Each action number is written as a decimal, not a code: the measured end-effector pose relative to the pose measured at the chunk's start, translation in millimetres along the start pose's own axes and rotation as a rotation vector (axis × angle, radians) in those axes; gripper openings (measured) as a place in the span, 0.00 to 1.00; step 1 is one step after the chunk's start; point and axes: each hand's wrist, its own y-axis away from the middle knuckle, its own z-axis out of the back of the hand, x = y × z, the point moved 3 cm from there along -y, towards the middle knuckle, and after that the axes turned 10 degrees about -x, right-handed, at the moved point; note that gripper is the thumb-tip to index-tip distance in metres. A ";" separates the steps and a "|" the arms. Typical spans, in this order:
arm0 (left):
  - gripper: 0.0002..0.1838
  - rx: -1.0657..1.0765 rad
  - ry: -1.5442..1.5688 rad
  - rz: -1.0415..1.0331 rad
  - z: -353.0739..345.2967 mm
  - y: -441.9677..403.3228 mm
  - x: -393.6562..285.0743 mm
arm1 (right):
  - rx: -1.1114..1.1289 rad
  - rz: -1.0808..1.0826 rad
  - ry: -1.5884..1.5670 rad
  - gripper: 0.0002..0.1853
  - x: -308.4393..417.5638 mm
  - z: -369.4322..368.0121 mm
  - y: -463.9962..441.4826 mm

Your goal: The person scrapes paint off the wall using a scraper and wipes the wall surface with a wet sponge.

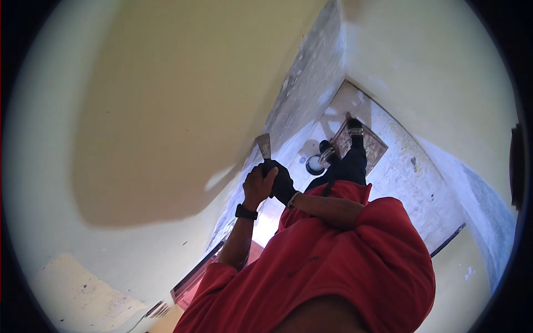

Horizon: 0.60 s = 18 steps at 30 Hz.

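Observation:
A putty knife (264,145) with a flat metal blade points up beside the yellowish wall (166,111). Its handle is in my right hand (282,180), which wears a dark glove and is wrapped round it. My left hand (258,186), bare and with a black watch at the wrist, closes against the glove and the handle from the left side. Part of the handle is hidden between the two hands. The blade's tip is close to the wall's edge; whether it touches is unclear.
Below, my feet in dark sandals are on or beside a brown board (375,150). A round white-topped container (315,165) is next to them on the tiled floor (408,183). A red object (200,277) lies at the lower left, near a patch of bare wall (83,294).

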 end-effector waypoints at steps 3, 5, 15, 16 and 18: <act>0.26 -0.012 -0.068 -0.040 3.0 -2.2 10.5 | -0.028 -0.056 -0.057 0.09 -2.5 -10.7 3.1; 0.26 0.033 -0.130 -0.006 0.8 -7.8 16.8 | -0.085 0.013 -0.063 0.09 -9.9 -20.5 -0.6; 0.31 -0.005 -0.261 0.082 6.3 -11.3 -12.5 | -0.056 -0.380 -0.328 0.16 5.2 -9.6 -10.2; 0.32 0.016 -0.261 0.136 7.2 -6.4 -10.1 | -0.097 -0.276 -0.219 0.16 10.0 -10.0 -6.4; 0.34 0.052 -0.302 0.159 13.2 -4.7 -16.9 | -0.146 -0.182 -0.114 0.16 8.7 -12.3 -3.7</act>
